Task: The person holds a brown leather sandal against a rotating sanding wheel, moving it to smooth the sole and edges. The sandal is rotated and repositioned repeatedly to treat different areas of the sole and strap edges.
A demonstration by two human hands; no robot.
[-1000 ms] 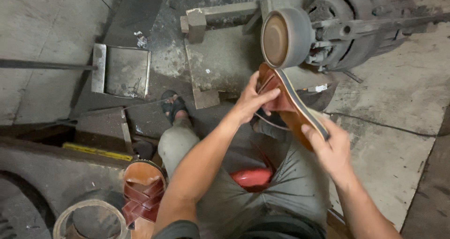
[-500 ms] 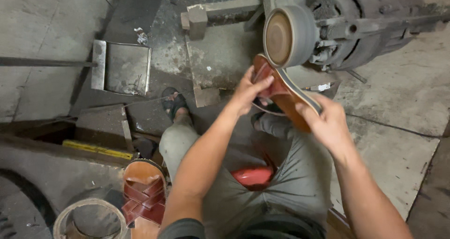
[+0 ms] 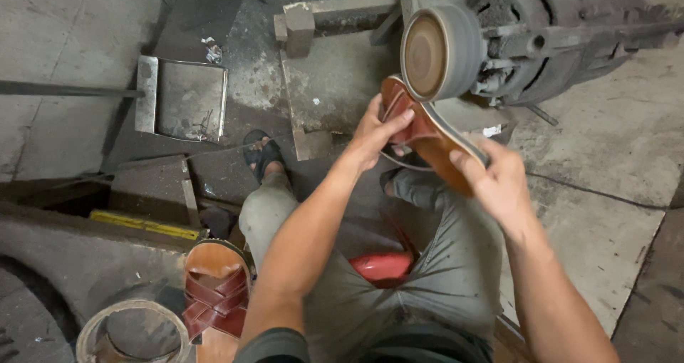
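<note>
One brown sandal [image 3: 427, 135] in hand, held on edge just below the grinding wheel [image 3: 438, 53], toe end up against the wheel's lower rim. Leather straps reddish-brown, sole edge shows a pale layer over a dark one, underside tan. Left hand [image 3: 377, 131] grips the strap side, thumb over the straps; right hand [image 3: 499, 181] clamps the heel end, fingers wrapped under the sole. Both hands closed on it.

Count: two sandals of this kind in view. The second sandal [image 3: 214, 288] lies flat at lower left, crossed straps up, beside one round rimmed container [image 3: 132, 331]. One wheel on one dusty grey motor [image 3: 548, 35]. One red object [image 3: 381, 267] under the person's legs; can't tell what it is. One shallow metal tray [image 3: 182, 99] on the concrete floor [image 3: 605, 156], upper left. One yellow-edged strip [image 3: 142, 224] near the left knee. Person's left foot in a dark sandal [image 3: 260, 153], between tray and lap.
</note>
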